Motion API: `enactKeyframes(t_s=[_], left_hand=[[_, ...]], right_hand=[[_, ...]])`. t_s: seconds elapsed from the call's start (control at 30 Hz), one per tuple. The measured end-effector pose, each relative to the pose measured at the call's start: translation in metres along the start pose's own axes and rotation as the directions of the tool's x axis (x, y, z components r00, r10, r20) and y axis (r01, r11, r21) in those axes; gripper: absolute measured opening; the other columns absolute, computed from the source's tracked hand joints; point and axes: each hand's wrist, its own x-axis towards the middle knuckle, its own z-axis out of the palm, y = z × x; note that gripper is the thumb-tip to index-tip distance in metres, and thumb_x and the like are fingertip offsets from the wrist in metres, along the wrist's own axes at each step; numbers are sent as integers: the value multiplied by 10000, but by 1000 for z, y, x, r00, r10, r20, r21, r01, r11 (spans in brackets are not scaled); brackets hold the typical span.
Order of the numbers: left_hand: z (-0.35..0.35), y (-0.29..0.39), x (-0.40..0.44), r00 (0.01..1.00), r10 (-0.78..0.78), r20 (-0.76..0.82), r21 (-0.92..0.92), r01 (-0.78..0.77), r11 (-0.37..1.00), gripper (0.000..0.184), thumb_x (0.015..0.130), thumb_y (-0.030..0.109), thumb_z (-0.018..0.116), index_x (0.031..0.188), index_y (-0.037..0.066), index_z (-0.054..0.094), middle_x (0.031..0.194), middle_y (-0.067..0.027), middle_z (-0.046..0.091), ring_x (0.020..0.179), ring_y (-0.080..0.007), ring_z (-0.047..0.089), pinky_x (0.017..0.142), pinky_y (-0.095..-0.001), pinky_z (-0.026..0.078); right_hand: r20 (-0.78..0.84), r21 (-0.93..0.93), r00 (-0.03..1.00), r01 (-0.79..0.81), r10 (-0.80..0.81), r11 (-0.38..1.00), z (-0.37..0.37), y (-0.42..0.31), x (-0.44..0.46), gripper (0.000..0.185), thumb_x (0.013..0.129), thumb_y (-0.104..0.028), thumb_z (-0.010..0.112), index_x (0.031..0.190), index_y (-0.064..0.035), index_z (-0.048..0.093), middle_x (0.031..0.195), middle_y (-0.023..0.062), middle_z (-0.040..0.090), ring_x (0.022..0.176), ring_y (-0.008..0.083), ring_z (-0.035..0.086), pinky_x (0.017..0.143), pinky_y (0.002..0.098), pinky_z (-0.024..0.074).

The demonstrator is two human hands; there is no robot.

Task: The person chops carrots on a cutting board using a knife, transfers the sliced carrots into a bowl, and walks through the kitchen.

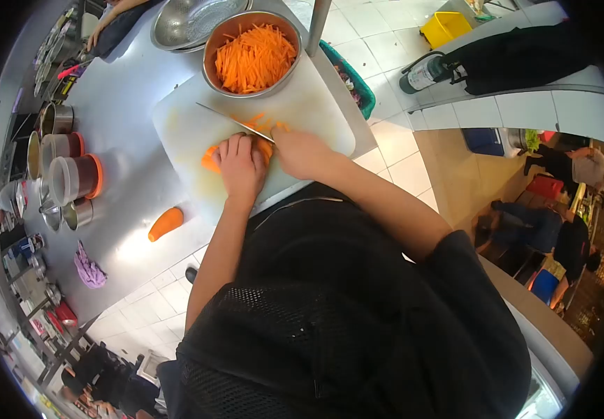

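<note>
My right hand (300, 153) is closed round the handle of a kitchen knife (228, 120), whose blade points up and left across the carrot. Under the curled fingers of my left hand (241, 164), sliced carrot (211, 158) is pressed onto the white cutting board (183, 133). A few carrot strips (263, 124) lie just beyond the blade. A metal bowl heaped with shredded carrot (256, 59) stands on the far part of the board. One peeled carrot piece (166, 223) rests on the steel table, left of the board.
Plastic tubs (71, 178) and metal pots (57, 119) stand on the steel table (127, 105) at the left, near a purple cloth (89, 267). Behind the carrot bowl is another metal bowl (193, 21). A green basket (351, 80) sits beyond the table's right edge. Other people are at the margins.
</note>
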Motion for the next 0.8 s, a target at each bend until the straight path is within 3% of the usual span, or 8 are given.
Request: enactKeyframes(t_s=[0.17,0.27,0.33,0.43,0.57,0.63,0.7,0.8], left_hand=[[-27,-1,-11,999,1,-54,-170,-10,985,257,864,74,638,1118,83,673,1172,-84,630,1107,-318,556,987,-468,378],[-32,0,-7,1000,-3,-1,-168,3,986,245,886,36,631,1121,84,684,1173,-105,629,1114,-324,556,997,-458,374],[-37,1,-4,983,-22,-183,-231,-21,973,218,903,31,625,1107,73,689,1142,-120,637,1085,-325,570,973,-459,405],[-69,5,5,910,-74,-407,-327,-70,942,197,916,40,633,1104,61,688,1115,-125,647,1034,-334,580,930,-475,440],[-117,20,37,901,94,-424,-257,-219,941,257,911,42,638,1164,22,678,1190,-161,648,1094,-364,611,993,-506,454],[-131,46,76,915,401,-37,-221,-399,890,465,926,209,687,1352,34,622,1403,-189,596,1299,-373,560,1102,-517,410],[-129,72,110,813,515,271,-171,-486,857,718,950,436,681,1513,30,496,1581,-148,479,1478,-337,423,1212,-501,333],[-103,67,145,779,487,395,-257,-415,873,904,936,558,650,1611,38,348,1674,-159,343,1551,-352,306,1259,-478,265]], right_hand=[[53,-29,998,24,-23,999,-25,9,-65,243,991,-152,572,1186,-8,552,872,259,684,819,465,680,731,562,528],[97,-146,992,-67,82,987,-50,6,-69,240,899,-64,567,1133,-14,586,872,241,704,797,443,704,724,544,560],[86,-254,996,-6,29,967,-64,-7,-70,327,883,-48,563,1210,-34,581,925,221,706,780,417,710,705,520,567],[-57,-258,997,31,-47,966,-100,-43,-81,412,912,-62,559,1323,-88,560,911,167,683,775,383,697,684,504,549],[-238,-437,953,65,-186,897,-130,-37,-68,429,881,-80,594,1309,-116,585,857,113,647,756,320,705,655,441,560],[-272,-484,938,58,-213,873,-145,-28,-49,405,882,-95,606,1286,-115,591,864,107,655,760,310,709,649,428,563],[-285,-578,914,78,-290,813,-151,-14,-33,360,866,-92,622,1225,-73,602,892,105,659,750,296,728,625,406,580],[-311,-554,907,70,-284,829,-161,0,-18,276,871,-86,617,1146,-69,609,898,104,663,753,299,728,616,404,581]])
